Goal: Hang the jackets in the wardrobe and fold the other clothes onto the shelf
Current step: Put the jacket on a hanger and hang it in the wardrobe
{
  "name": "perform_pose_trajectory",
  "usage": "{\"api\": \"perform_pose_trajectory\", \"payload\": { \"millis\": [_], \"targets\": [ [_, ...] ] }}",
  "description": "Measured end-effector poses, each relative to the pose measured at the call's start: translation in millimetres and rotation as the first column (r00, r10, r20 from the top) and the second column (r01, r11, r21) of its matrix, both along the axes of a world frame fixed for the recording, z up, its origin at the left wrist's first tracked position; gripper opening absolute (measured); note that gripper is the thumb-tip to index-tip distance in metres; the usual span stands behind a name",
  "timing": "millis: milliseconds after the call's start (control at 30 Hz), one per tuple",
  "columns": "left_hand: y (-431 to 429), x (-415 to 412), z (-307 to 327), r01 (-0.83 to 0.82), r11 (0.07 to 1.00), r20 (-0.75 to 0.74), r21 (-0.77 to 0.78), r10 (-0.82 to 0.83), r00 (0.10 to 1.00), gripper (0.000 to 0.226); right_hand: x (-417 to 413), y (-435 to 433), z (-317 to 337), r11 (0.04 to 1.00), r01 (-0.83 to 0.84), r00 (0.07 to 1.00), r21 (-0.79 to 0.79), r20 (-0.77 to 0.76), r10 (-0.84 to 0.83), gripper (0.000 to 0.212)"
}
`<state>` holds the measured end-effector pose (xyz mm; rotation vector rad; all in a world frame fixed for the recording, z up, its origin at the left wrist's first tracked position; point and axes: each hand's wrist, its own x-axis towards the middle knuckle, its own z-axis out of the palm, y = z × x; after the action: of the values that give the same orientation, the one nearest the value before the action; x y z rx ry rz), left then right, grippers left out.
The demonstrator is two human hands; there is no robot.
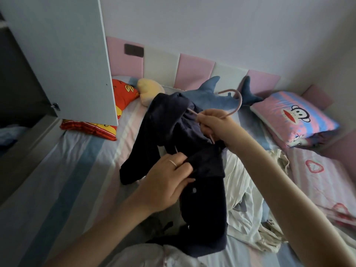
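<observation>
Your right hand (pixel 213 124) is closed around the pink hanger (pixel 238 102), gripping it just below the hook, which curves up in front of the shark plush (pixel 210 97). Your left hand (pixel 169 182), with a ring (pixel 172 162) on one finger, pinches a fold of the dark jacket (pixel 206 209) at its upper edge. Its fingers curl into the cloth, below and left of the right hand.

The jacket hangs between both hands over the bed (pixel 77 170) — one sleeve droops to the left above the striped sheet, and the body drops down toward you. One end of the hanger pokes out by your right wrist; the other runs under the collar, and you cannot tell how far it sits inside the shoulder.

Just right of the jacket, a crumpled heap of pale clothes (pixel 242 189) lies on the sheet. The wardrobe door (pixel 63 54) stands open at upper left, in front of a red pillow (pixel 123 93). A monkey pillow (pixel 294 116) lies at the right.
</observation>
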<state>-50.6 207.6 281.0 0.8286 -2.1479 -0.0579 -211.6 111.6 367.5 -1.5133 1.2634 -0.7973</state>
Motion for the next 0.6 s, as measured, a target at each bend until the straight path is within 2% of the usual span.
{"api": "perform_pose_trajectory", "payload": {
  "millis": [67, 133, 200, 233, 267, 300, 333, 400, 467, 500, 600],
  "targets": [
    [11.8, 3.4, -6.6, 0.021, 0.999, 0.004, -0.049, -0.02, 1.0, 0.008, -5.9, -4.3, -7.5, 0.998, 0.052, 0.997, 0.043, 0.061, -0.054, 0.03],
    [6.2, 13.6, -23.3, 0.005, 1.0, 0.065, 0.015, -0.006, 0.998, 0.013, -10.7, -8.5, -13.1, 0.991, 0.088, 0.989, 0.104, 0.111, -0.1, 0.033],
    [-6.6, 24.8, -38.7, -0.007, 0.969, 0.193, 0.248, -0.042, 0.98, 0.032, -11.6, -11.2, -16.3, 0.987, 0.085, 0.986, 0.135, 0.134, -0.103, 0.035],
    [-10.4, 30.5, -41.3, -0.003, 0.906, 0.199, 0.422, -0.09, 0.976, 0.042, -11.1, -12.1, -17.3, 0.989, 0.081, 0.988, 0.125, 0.123, -0.096, 0.035],
    [-12.7, 35.6, -40.4, 0.025, 0.81, 0.122, 0.587, -0.118, 0.985, 0.048, -10.8, -13.4, -17.7, 0.992, 0.074, 0.992, 0.105, 0.098, -0.085, 0.033],
    [-14.7, 38.0, -36.6, 0.091, 0.718, -0.041, 0.691, -0.087, 0.995, 0.047, -11.8, -13.8, -17.5, 0.995, 0.062, 0.995, 0.082, 0.075, -0.068, 0.031],
    [-20.6, 41.5, -32.7, 0.16, 0.679, -0.239, 0.717, 0.024, 0.971, 0.039, -12.0, -15.3, -15.9, 0.997, 0.038, 0.998, 0.064, 0.055, -0.042, 0.029],
    [-40.8, 44.5, -22.9, 0.16, 0.71, -0.491, 0.686, 0.29, 0.821, 0.024, -13.1, -16.3, -9.5, 0.999, -0.027, 0.999, 0.032, 0.031, 0.026, 0.028],
    [-60.5, 40.2, -9.8, 0.195, 0.677, -0.58, 0.71, 0.405, 0.707, 0.035, -11.3, -16.2, -2.3, 0.995, -0.1, 0.995, 0.019, 0.02, 0.099, 0.027],
    [-67.9, 35.7, -5.2, 0.201, 0.654, -0.578, 0.73, 0.433, 0.692, 0.038, -10.0, -14.5, 0.3, 0.991, -0.134, 0.991, 0.014, 0.014, 0.134, 0.026],
    [-77.3, 24.7, 6.0, 0.181, 0.68, -0.601, 0.711, 0.453, 0.658, 0.018, -9.0, -9.4, 3.8, 0.985, -0.169, 0.983, -0.023, -0.069, 0.167, 0.024]
  ]
}}
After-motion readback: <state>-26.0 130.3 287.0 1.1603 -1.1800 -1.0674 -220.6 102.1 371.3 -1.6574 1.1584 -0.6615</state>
